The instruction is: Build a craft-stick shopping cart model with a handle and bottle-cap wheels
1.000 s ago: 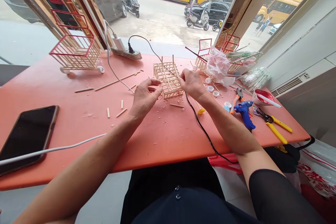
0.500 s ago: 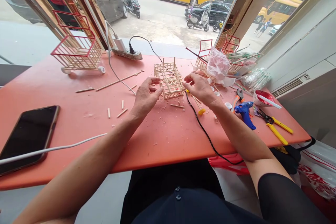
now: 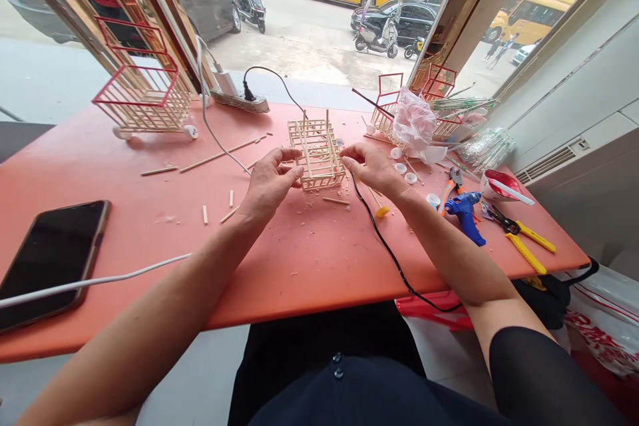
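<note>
A small basket-like frame of thin wooden sticks [image 3: 319, 153] rests on the table between my hands, with long sticks lying across its top and two ends poking up at the back. On its left edge are the curled fingers and thumb of my left hand [image 3: 269, 183]. My right hand [image 3: 374, 170] pinches at the right edge, its fingertips close together. What exactly lies between the fingertips is partly hidden. Wood crumbs and a loose short stick [image 3: 336, 201] lie just in front of the frame.
A finished-looking stick cart with red rims [image 3: 144, 93] stands at the left, near a power strip [image 3: 242, 102]. A phone [image 3: 54, 259] lies front left. To the right are a blue glue gun [image 3: 465, 213], yellow-handled pliers [image 3: 524, 239] and a black cord [image 3: 382, 239].
The stick frame has shifted slightly left, and both hands have moved with it. My right fingertips are now closer against its right edge. The view has shifted a little.
</note>
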Tool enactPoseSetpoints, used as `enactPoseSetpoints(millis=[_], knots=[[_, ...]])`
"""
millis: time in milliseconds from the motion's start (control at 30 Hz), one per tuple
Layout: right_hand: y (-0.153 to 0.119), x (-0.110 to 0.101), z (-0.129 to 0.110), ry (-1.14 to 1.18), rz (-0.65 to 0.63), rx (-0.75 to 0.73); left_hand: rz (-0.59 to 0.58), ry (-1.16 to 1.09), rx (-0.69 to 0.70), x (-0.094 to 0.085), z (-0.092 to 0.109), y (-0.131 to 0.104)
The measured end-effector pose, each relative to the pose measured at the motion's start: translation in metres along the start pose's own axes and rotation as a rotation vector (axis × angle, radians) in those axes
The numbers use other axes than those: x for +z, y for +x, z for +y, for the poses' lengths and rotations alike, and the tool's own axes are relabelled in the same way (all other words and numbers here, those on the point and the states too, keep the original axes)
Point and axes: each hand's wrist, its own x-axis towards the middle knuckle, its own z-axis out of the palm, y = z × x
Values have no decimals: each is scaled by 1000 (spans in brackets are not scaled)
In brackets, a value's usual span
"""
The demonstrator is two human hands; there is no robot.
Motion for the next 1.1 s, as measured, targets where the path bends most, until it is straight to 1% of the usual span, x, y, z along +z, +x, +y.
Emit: enactPoseSetpoints(millis=[200, 267, 367, 467, 533, 567, 667, 800, 900, 1000, 1100], knots=[[-14, -5, -9, 128, -10, 34, 1, 3, -64, -3, 12, -11], [-23, -8, -14, 172, -22, 29, -5, 14, -77, -6, 18, -19], [-42, -11, -23, 208, -78, 20, -29, 19, -82, -15, 21, -34], [-65, -12, -32, 230, -95, -9, -76, -37, -31, -26, 17, -53], [-80, -12, -35, 242, -101, -30, -115, -32, -43, -32, 12, -65], [-87, -11, -36, 249, -104, -32, -115, -29, -46, -34, 10, -71], [-101, -9, -36, 248, -116, -25, -121, 9, -59, -35, 7, -85], [-107, -7, -32, 202, -113, -41, -130, 75, -46, -31, 6, -94], [-111, -5, -32, 113, -75, -116, -146, 113, -14, -31, 2, -95], [-117, -3, -35, -2, 13, -248, -164, 131, 47, -35, -5, -98], [-124, 4, -38, -78, 66, -373, -87, 227, 182, -40, -6, -103]])
